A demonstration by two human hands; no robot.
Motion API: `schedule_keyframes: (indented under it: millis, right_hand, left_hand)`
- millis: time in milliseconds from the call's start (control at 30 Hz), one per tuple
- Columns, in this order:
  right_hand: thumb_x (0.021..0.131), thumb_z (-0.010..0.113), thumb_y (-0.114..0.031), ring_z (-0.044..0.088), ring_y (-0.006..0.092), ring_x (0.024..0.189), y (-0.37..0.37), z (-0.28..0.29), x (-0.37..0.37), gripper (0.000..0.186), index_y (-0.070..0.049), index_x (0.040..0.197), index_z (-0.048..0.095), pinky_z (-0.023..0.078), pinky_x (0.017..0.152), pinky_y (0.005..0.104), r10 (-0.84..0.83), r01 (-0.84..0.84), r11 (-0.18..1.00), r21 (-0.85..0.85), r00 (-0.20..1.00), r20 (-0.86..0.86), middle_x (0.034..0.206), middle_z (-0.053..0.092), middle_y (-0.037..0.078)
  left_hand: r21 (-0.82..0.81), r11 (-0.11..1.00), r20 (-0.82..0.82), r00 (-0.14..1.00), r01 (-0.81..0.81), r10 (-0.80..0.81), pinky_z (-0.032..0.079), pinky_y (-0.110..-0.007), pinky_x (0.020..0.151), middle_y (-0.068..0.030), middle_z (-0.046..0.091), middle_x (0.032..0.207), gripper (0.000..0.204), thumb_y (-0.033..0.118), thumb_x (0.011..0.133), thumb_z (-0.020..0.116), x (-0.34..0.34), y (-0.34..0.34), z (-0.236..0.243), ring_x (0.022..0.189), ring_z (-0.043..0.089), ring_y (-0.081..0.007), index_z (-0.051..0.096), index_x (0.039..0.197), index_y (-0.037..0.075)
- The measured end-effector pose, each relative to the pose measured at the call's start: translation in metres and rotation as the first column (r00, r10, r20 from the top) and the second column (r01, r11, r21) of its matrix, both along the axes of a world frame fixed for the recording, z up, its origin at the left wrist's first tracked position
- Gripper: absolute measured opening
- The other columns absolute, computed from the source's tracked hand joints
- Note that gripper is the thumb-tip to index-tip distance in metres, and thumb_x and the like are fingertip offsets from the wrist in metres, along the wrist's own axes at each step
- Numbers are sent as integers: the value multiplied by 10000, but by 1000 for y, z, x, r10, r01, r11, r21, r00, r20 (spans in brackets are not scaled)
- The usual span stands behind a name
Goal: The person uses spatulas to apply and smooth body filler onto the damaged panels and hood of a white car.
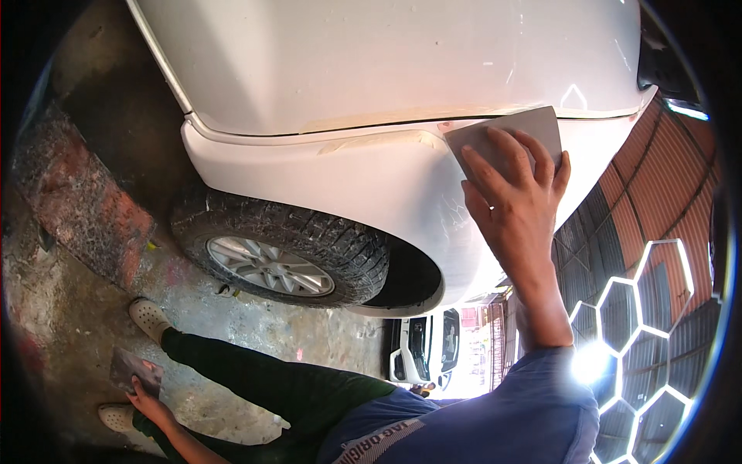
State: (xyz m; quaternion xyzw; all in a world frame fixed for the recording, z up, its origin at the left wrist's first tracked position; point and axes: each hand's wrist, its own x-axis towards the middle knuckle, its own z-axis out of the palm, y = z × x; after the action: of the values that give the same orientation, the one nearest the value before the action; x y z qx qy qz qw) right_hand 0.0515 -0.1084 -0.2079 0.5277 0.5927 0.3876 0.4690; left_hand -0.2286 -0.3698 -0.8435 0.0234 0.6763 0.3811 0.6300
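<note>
My right hand [514, 185] presses a flat grey rectangular sheet [542, 122] against a white car's body panel [371, 166]. Its fingers are spread over the sheet, with the thumb near one edge; whether this is sandpaper or a spreader I cannot tell. The sheet lies across the end of the dark seam between two panels. Beige patches [386, 141] run along that seam. At lower left, away from the car, my left hand [151, 400] grips a thin dark flat plate [127, 365] by its edge, with the thumb on top.
Below the panel is a wheel with a muddy black tyre [363, 251]. My clogs [148, 319] stand on the stained concrete floor [232, 340], near a rough reddish strip [85, 193]. Another white vehicle [417, 356] is parked beyond. Hexagonal lights [640, 332] glow at right.
</note>
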Motion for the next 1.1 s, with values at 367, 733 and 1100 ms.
schedule_keyframes:
  millis: [367,733,1100]
  right_hand:
    - [804,824,-223,444,260,1377,12,4,-14,416,-293,1204,731,196,1185,659,49,-51,995,-89,999,-18,1404,569,-19]
    - [802,814,-223,444,261,1369,12,14,-16,418,-280,1206,721,204,1186,655,-15,19,995,-99,999,33,1396,566,-17]
    - [764,793,-234,484,322,1300,-39,95,-82,480,-155,1228,701,298,1118,581,-206,85,973,-215,743,-637,1332,589,104]
  left_hand:
    - [-9,1000,14,1000,-5,5,396,-404,1101,-181,534,1447,575,301,1018,613,-4,-3,-8,1257,551,-299,462,1452,-44]
    - [-28,999,14,1000,22,-22,403,-404,1096,-196,540,1439,592,305,1018,612,-3,1,-10,1246,560,-300,451,1458,-55]
    - [2,995,46,994,103,-103,409,-387,1085,-179,567,1407,537,229,1021,619,-45,-69,10,1229,565,-276,454,1443,-59]
